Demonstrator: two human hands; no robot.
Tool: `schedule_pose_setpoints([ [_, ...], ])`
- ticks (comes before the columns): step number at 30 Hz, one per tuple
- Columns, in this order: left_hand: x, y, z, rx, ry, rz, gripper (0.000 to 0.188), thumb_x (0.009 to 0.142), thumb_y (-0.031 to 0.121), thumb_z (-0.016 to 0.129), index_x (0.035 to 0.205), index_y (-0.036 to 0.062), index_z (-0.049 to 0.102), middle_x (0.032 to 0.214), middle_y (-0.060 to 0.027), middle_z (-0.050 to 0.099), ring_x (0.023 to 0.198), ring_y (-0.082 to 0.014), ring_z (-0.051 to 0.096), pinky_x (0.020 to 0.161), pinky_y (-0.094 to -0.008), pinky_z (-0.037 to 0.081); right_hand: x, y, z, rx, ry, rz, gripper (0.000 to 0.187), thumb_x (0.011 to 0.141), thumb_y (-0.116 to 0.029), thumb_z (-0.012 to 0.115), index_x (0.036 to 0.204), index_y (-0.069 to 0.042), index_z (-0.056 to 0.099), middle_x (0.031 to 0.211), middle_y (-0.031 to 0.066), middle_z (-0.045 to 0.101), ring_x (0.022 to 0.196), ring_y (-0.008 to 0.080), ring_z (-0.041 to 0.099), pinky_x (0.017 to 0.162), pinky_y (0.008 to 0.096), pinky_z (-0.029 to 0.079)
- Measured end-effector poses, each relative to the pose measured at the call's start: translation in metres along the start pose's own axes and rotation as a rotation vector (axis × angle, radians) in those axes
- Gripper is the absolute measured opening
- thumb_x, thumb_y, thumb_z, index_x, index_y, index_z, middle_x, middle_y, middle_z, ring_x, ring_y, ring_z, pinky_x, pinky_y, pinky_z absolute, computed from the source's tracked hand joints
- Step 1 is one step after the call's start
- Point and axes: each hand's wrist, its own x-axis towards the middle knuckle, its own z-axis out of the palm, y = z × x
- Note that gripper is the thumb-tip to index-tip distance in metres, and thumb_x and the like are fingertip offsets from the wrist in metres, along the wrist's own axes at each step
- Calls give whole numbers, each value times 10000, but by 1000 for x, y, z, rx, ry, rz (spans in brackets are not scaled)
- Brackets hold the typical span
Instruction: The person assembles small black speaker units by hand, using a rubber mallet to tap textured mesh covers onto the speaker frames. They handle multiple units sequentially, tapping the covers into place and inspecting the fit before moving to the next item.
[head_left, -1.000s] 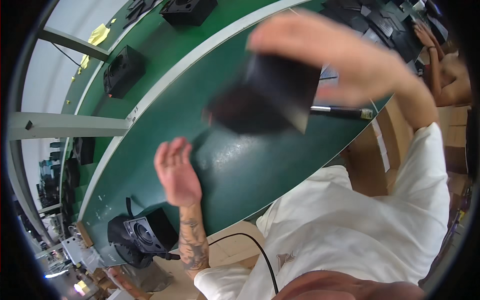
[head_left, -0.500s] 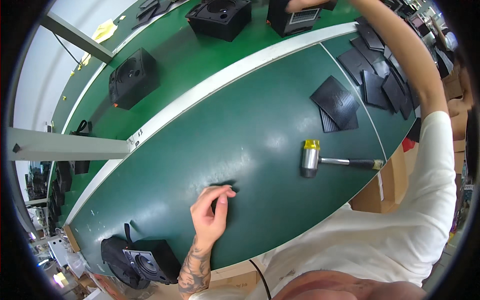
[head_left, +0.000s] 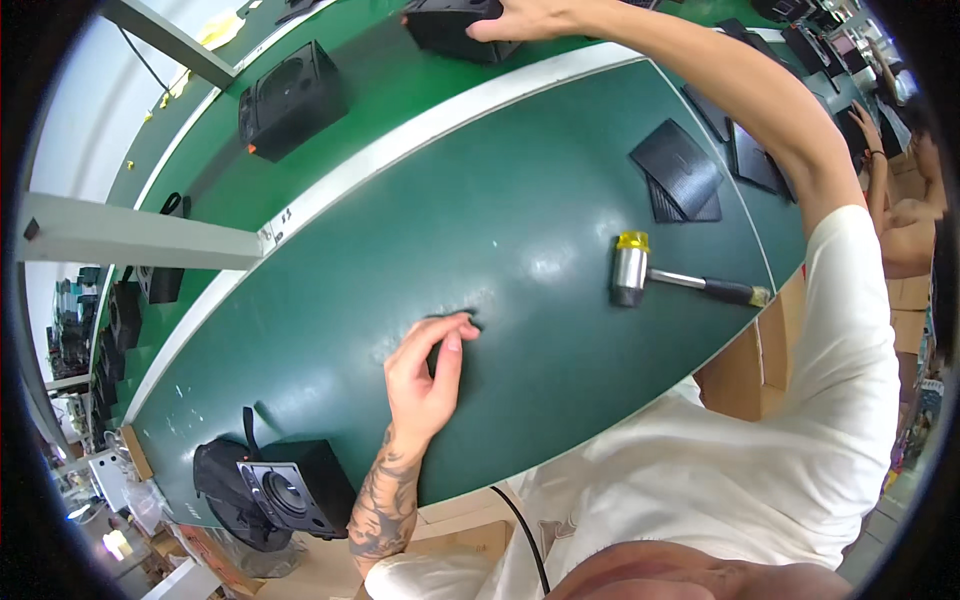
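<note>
At the top edge of the head view, my right hand (head_left: pixel 515 20) grips the right end of a black box speaker (head_left: pixel 440 28), its thumb against the casing. The picture's edge cuts off some of those fingers and part of the speaker. My left hand (head_left: pixel 425 375) rests on the dark green table (head_left: pixel 400 260). Its fingers are curled over and drawn close to the thumb; nothing shows in them. Right of it lies a mallet (head_left: pixel 630 270) with a yellow face, metal head and black grip.
Behind a white rail (head_left: pixel 400 150) stand another speaker (head_left: pixel 290 100) and a grey post (head_left: pixel 150 230). Black flat panels (head_left: pixel 678 168) lie at right. A speaker (head_left: pixel 290 495) and black bag (head_left: pixel 225 490) sit at near left. Another person (head_left: pixel 905 235) is at far right.
My right hand has moved left along the far side and is now on a speaker. The whole view has shifted. My left hand keeps its curled pose on the table.
</note>
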Motion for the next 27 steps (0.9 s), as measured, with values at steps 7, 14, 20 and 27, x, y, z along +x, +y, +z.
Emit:
schedule_pose_setpoints([
  [7,-11,28,34,-266,244,-45,748,1059,313,572,1650,77,177,1607,-188,324,1435,-298,408,1198,-450,324,-152,-140,7,223,218,-453,691,749,-502,740,1363,-191,675,1469,254,515,1296,464,538,1029,565,489],
  [14,-26,60,44,-551,367,-65,663,1121,440,343,1666,125,134,1665,-171,232,1506,-320,318,1247,-466,244,-283,-243,64,292,492,-243,754,735,-326,844,1429,-223,568,1607,193,347,1423,452,340,938,722,353],
  [20,-34,38,41,-406,282,-61,681,1075,221,479,1658,76,158,1647,-201,246,1470,-284,355,1238,-437,239,-329,-237,71,564,179,-229,871,818,-264,822,1578,-225,399,1679,180,235,1537,447,205,1035,780,264],
  [27,-33,29,46,-136,207,-44,713,1083,203,509,1659,38,123,1722,-178,128,1583,-305,140,1266,-423,118,-330,-161,28,571,122,-376,727,880,-353,786,1504,-94,515,1598,209,377,1505,457,286,1190,605,290],
])
